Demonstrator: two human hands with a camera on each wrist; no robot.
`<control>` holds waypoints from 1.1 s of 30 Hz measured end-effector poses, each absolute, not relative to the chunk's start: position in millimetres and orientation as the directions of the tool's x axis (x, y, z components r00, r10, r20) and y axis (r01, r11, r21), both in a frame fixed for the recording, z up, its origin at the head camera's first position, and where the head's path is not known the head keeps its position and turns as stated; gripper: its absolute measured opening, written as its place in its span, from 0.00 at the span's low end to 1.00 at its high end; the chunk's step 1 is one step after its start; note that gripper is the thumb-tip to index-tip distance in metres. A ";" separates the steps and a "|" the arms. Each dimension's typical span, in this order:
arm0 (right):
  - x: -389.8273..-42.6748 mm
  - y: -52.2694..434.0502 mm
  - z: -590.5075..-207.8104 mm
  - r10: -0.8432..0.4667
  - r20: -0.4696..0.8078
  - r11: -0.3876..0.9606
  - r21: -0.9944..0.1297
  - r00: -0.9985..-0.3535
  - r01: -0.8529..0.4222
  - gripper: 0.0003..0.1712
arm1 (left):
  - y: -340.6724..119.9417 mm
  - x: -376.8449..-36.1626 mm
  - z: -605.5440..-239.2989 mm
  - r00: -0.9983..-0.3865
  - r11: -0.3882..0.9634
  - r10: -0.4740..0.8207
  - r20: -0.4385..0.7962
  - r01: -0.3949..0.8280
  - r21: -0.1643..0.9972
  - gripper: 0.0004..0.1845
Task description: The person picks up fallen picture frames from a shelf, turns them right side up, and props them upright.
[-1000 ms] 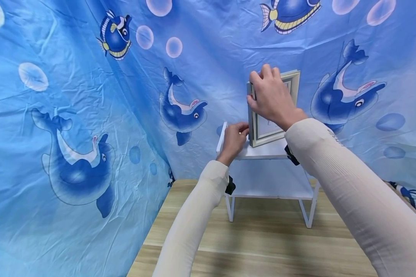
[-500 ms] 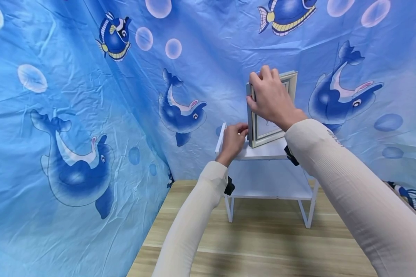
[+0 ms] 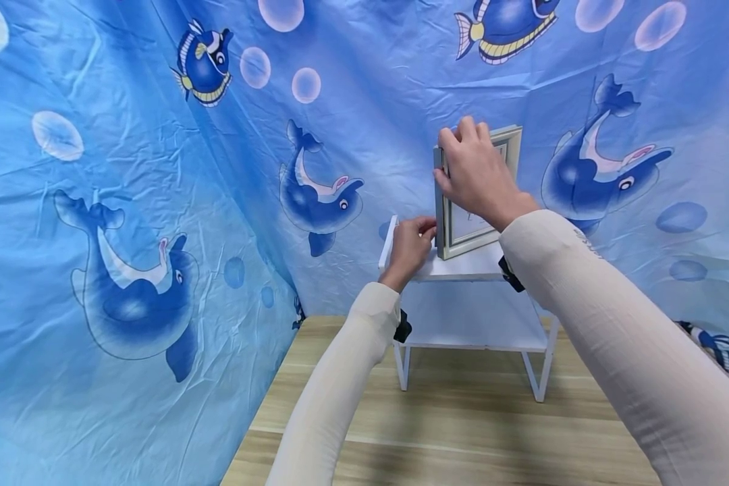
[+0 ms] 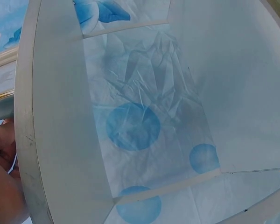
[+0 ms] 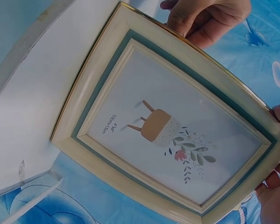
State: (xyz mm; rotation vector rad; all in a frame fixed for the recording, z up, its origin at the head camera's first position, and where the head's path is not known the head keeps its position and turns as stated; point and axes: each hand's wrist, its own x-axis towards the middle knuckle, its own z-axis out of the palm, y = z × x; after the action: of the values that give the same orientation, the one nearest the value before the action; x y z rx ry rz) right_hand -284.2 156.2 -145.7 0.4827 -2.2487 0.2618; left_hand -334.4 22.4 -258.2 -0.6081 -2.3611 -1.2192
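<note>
A wooden bench [image 3: 462,432] carries a white two-tier shelf [image 3: 462,270] set against a blue sea-print cloth [image 3: 127,202]. On the shelf's top board a picture frame [image 3: 470,229] stands upright, long axis vertical, straight ahead of both arms. The right hand [image 3: 474,175], the nearer one, grips the frame's upper left corner; the left hand [image 3: 408,244] pinches its lower left edge. The lower tier shows nothing on it.

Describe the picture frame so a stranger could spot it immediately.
Against the blue dolphin-print cloth stands a small white shelf. On its top stands the picture frame, gripped by the right hand: cream with a teal inner band, showing a flower drawing.
</note>
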 end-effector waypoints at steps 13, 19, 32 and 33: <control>-289.8 159.0 -147.4 -0.262 0.744 0.903 -0.036 -0.614 -0.428 0.18 | 24.5 -340.6 -259.2 -0.814 0.535 0.198 0.546 0.556 0.636 0.10; -293.7 161.0 -149.0 -0.268 0.745 0.901 -0.032 -0.611 -0.434 0.17 | 25.6 -342.3 -260.1 -0.817 0.537 0.199 0.541 0.553 0.637 0.10; -298.8 163.8 -146.3 -0.282 0.742 0.890 -0.035 -0.608 -0.455 0.16 | 26.7 -347.7 -259.4 -0.807 0.542 0.202 0.555 0.564 0.623 0.10; -299.1 163.9 -145.9 -0.283 0.741 0.889 -0.035 -0.609 -0.456 0.16 | 26.9 -347.8 -259.2 -0.807 0.541 0.201 0.555 0.564 0.624 0.10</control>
State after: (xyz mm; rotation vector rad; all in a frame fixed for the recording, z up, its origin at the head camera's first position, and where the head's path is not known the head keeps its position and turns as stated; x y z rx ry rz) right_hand -299.1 163.9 -145.9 0.5271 -2.2620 0.2811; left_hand -347.8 26.9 -259.2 -0.6227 -2.3610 -1.1737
